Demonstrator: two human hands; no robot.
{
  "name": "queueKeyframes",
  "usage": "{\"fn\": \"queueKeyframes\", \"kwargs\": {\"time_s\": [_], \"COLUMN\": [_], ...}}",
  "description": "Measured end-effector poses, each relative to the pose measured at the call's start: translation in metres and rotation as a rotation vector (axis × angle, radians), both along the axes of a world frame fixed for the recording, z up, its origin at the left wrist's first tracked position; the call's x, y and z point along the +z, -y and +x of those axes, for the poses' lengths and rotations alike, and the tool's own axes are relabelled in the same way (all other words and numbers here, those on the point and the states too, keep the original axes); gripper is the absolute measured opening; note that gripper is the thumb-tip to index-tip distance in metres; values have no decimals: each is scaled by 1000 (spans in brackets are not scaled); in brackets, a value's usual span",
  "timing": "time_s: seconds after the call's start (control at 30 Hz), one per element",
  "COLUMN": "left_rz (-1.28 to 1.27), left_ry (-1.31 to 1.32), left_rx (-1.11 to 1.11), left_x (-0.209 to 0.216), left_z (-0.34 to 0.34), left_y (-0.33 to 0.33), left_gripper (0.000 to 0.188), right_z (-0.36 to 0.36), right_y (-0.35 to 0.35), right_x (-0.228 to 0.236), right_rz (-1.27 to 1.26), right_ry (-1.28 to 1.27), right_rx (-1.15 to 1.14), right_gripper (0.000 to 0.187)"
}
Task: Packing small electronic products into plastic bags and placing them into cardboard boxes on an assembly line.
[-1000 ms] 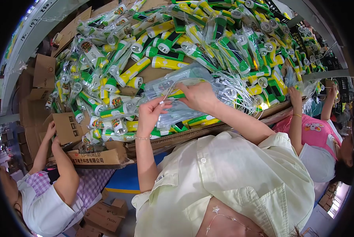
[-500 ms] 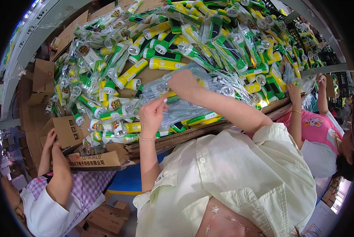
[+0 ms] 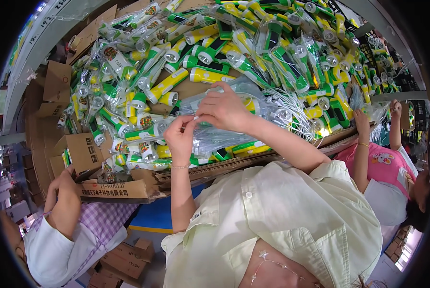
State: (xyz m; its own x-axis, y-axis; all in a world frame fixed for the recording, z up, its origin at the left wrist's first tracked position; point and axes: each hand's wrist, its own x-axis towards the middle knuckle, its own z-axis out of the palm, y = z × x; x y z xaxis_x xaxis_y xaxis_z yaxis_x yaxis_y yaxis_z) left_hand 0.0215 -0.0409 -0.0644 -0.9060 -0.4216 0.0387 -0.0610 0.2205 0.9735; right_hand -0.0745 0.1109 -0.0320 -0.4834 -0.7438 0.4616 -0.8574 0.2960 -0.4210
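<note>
My left hand (image 3: 180, 140) is raised over the near side of the pile, its thumb and fingertips pinched together. A small white spot shows at those fingertips; whether it is a held thing or part of a finger cannot be told. My right hand (image 3: 223, 109) meets it from the right, with fingers bent and its thumb side close to the left fingertips. What lies in its grip is hidden. Beneath both hands is a stack of clear plastic bags (image 3: 215, 139). Beside my right hand, a yellow and green flashlight (image 3: 249, 102) shows near the bags.
Green, yellow and white flashlights (image 3: 167, 85), many bagged, fill a large cardboard bin. White cables (image 3: 291, 113) lie right of the bags. A co-worker's hands (image 3: 64, 185) are by a small carton (image 3: 83, 153) at left; another co-worker's hand (image 3: 362, 120) is at right.
My right hand has turned from a fist and come down beside the left fingertips. My left hand has shifted slightly, its fingers now pinched. The left co-worker's hands moved lower.
</note>
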Motion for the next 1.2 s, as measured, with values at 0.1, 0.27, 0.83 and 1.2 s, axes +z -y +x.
{"fn": "queueKeyframes", "kwargs": {"time_s": [0.1,0.27,0.83,1.2], "left_rz": [-160,8,-176,-1124], "left_ry": [28,-163,-363,67], "left_rx": [-42,22,715,1417], "left_x": [15,16,86,32], "left_z": [1,13,26,41], "left_y": [-1,14,197,320], "left_gripper": [5,5,11,46], "right_z": [-7,-29,-75,-67], "right_y": [-4,-34,-1,6], "right_x": [10,11,-30,-93], "right_rz": [7,87,159,423], "right_ry": [-31,43,322,169], "right_rx": [75,32,-234,-222], "right_gripper": [16,10,12,15]}}
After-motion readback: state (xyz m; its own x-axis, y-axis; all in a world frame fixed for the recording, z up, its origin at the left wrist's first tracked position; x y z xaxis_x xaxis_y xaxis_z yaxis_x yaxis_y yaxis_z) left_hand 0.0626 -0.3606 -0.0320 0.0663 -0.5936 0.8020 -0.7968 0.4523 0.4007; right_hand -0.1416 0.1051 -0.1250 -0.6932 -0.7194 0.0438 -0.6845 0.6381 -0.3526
